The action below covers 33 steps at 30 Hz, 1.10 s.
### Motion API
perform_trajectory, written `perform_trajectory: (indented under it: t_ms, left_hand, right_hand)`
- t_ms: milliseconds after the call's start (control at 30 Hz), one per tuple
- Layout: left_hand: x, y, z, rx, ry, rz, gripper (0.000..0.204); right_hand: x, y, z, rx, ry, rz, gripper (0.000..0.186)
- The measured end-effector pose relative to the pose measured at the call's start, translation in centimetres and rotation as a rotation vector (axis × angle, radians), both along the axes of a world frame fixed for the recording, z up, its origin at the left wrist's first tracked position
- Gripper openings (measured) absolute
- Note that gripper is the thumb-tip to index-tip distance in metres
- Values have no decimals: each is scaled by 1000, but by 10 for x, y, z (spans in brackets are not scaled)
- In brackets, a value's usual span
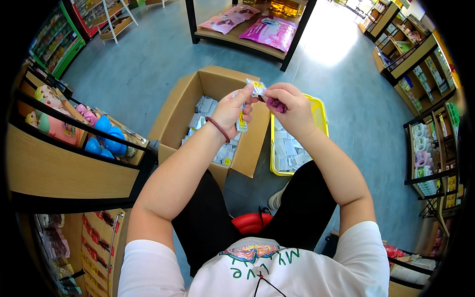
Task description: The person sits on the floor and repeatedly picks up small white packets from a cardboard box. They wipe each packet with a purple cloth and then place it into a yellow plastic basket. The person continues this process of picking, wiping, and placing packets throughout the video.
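Note:
My left hand [232,110] pinches a few small white and yellow packets [256,88], one more packet hanging below its fingers. My right hand [291,105] meets it at the top packet and also grips a purple object [276,104] in its palm. Both hands hover above an open cardboard box [173,106] holding several similar small packets. A yellow plastic basket [320,113] with white packets lies right of the box, under my right wrist.
A wooden shelf [59,168] at my left carries pink and blue toys [99,133]. A low rack [247,39] with pink packages stands ahead. More shelves [420,99] line the right. A red stool [252,222] is beneath me on the grey floor.

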<state>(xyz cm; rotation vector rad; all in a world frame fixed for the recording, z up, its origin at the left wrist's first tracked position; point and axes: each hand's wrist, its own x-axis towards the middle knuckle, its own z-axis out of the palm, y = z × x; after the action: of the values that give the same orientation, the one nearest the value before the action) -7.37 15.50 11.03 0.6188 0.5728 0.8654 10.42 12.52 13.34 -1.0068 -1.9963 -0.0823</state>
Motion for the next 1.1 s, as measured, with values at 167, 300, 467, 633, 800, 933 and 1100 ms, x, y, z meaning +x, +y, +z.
perform_trajectory:
  t_ms: [167, 300, 467, 633, 800, 933, 1100]
  left_hand:
    - [-8, 4, -4, 13, -37, 7, 13]
    - [-16, 9, -8, 41, -28, 2, 15]
    - [-20, 10, -8, 74, -5, -12, 17]
    - [-22, 6, -3, 99, -17, -198, 16]
    - [-23, 4, -5, 17, -155, -300, 17]
    - [-29, 8, -5, -8, -189, -356, 18]
    - [-30, 8, -4, -27, -221, -314, 30]
  right_hand:
    - [-6, -7, -2, -27, -124, 113, 33]
    - [-7, -9, -1, -100, -23, 219, 29]
    - [4, -7, 7, -356, 465, 188, 14]
    - [4, 3, 1, -449, 600, 49, 25]
    - [-12, -2, -1, -367, 419, 137, 28]
    - [-21, -5, -3, -350, 376, 190, 33]
    - [-31, -11, -2, -305, 306, 239, 40]
